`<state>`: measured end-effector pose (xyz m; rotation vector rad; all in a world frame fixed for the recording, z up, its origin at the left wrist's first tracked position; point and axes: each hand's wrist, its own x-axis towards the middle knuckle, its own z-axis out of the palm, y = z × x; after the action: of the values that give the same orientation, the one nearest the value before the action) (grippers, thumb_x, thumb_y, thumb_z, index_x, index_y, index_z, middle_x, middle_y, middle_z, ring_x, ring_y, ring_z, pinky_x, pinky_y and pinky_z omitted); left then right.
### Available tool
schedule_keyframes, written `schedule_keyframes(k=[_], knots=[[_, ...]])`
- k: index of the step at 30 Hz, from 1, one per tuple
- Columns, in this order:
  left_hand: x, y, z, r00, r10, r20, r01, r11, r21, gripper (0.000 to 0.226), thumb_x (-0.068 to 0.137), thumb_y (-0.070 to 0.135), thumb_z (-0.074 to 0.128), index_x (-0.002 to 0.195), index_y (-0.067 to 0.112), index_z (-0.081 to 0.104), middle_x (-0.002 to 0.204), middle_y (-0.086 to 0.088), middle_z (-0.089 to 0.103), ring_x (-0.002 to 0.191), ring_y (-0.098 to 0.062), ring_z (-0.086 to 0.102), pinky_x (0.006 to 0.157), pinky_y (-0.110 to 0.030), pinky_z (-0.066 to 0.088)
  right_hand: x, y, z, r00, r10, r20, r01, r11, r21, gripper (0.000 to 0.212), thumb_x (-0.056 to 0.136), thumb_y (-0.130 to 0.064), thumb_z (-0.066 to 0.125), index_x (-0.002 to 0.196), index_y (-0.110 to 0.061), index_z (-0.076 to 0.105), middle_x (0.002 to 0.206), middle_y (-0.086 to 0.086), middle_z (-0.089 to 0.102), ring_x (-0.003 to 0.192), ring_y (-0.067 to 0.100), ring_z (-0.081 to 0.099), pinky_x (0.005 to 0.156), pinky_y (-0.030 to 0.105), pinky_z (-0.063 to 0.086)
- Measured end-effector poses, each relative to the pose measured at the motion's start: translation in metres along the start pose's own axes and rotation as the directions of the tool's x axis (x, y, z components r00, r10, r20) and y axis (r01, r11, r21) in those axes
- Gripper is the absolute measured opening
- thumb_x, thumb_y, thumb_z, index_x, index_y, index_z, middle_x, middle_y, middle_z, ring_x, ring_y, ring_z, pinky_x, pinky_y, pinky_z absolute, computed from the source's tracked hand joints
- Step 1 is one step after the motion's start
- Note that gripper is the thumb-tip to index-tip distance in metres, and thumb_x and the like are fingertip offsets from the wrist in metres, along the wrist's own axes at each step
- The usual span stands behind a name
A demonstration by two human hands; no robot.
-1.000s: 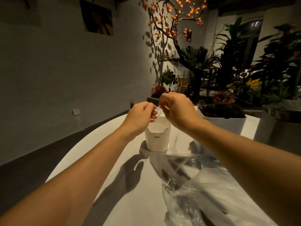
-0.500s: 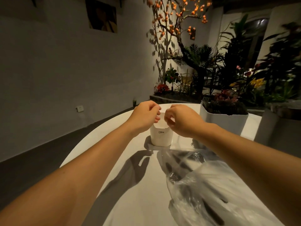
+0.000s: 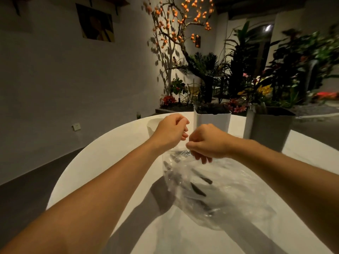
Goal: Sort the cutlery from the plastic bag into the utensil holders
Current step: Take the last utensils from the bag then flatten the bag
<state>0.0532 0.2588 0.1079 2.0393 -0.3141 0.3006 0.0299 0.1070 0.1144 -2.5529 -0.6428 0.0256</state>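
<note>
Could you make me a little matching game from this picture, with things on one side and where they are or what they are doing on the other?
Things:
1. plastic bag
2. right hand
3. white holder
4. grey holder

States:
A. stands at the table's far right
B. pinches the bag's top edge
C. lies crumpled on the table, dark cutlery inside
D. stands just behind the hands

Pairs: 1-C, 2-B, 3-D, 4-A

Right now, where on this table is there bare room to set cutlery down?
Bare tabletop lies left of the left forearm, and along the near edge below the plastic bag. The far right is crowded by the white holder and grey holder.
</note>
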Motion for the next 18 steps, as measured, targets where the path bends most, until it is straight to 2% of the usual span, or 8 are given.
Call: schedule_keyframes(k=[3, 5, 9, 11, 15, 18], knots=[[-0.019, 0.003, 0.023, 1.000, 0.016, -0.020, -0.016, 1.000, 0.026, 0.027, 0.106, 0.025, 0.041, 0.099, 0.013, 0.063, 0.078, -0.006, 0.065, 0.063, -0.014, 0.065, 0.064, -0.032, 0.059, -0.027, 0.007, 0.006, 0.957, 0.140, 0.255, -0.150, 0.988, 0.022, 0.030, 0.099, -0.017, 0.053, 0.085, 0.002, 0.072, 0.077, 0.012, 0.075, 0.069, 0.025, 0.074, 0.064, 0.029, 0.061], [-0.032, 0.002, 0.037, 1.000, 0.010, -0.016, -0.010, 1.000, 0.007, 0.030, 0.107, 0.026, 0.039, 0.092, 0.012, 0.061, 0.069, -0.005, 0.063, 0.056, -0.015, 0.062, 0.056, -0.031, 0.056, -0.038, 0.016, 0.015, 0.926, 0.200, 0.320, -0.198, 0.979, -0.038, 0.026, 0.098, -0.017, 0.055, 0.092, 0.000, 0.074, 0.083, 0.009, 0.076, 0.074, 0.022, 0.075, 0.074, 0.031, 0.062], [-0.058, -0.008, 0.057, 0.999, -0.033, 0.001, 0.033, 0.994, -0.104, 0.042, 0.109, 0.030, 0.036, 0.087, 0.004, 0.062, 0.064, -0.009, 0.064, 0.053, -0.019, 0.060, 0.054, -0.033, 0.057, -0.051, 0.037, 0.033, 0.975, 0.171, 0.144, -0.111, 0.930, -0.350, 0.022, 0.096, -0.029, 0.062, 0.108, -0.016, 0.074, 0.097, 0.001, 0.074, 0.087, 0.017, 0.069, 0.087, 0.035, 0.058], [-0.070, -0.016, 0.066, 0.998, -0.058, -0.006, 0.056, 0.988, -0.144, 0.045, 0.109, 0.031, 0.034, 0.089, 0.002, 0.062, 0.066, -0.011, 0.067, 0.055, -0.020, 0.062, 0.057, -0.033, 0.058, -0.057, 0.042, 0.047, 0.982, 0.165, 0.094, -0.120, 0.921, -0.369, 0.031, 0.094, -0.042, 0.064, 0.116, -0.020, 0.071, 0.101, 0.000, 0.072, 0.089, 0.017, 0.066, 0.089, 0.035, 0.057], [-0.092, -0.044, 0.081, 0.990, -0.098, -0.097, 0.090, 0.992, -0.090, 0.043, 0.109, 0.036, 0.032, 0.089, 0.014, 0.063, 0.076, -0.005, 0.070, 0.073, -0.017, 0.069, 0.070, -0.031, 0.062, -0.065, 0.043, 0.076, 0.982, 0.153, 0.109, -0.104, 0.926, -0.362, 0.051, 0.090, -0.063, 0.057, 0.119, -0.022, 0.065, 0.108, -0.002, 0.066, 0.092, 0.014, 0.060, 0.090, 0.032, 0.054], [-0.092, -0.055, 0.079, 0.990, -0.091, -0.105, 0.077, 0.989, -0.127, 0.043, 0.109, 0.040, 0.030, 0.094, 0.017, 0.063, 0.088, -0.002, 0.070, 0.086, -0.017, 0.069, 0.080, -0.034, 0.060, -0.068, 0.042, 0.087, 0.996, 0.085, -0.009, -0.082, 0.925, -0.370, 0.060, 0.085, -0.074, 0.051, 0.125, -0.030, 0.060, 0.120, -0.006, 0.059, 0.102, 0.013, 0.052, 0.094, 0.033, 0.052]])
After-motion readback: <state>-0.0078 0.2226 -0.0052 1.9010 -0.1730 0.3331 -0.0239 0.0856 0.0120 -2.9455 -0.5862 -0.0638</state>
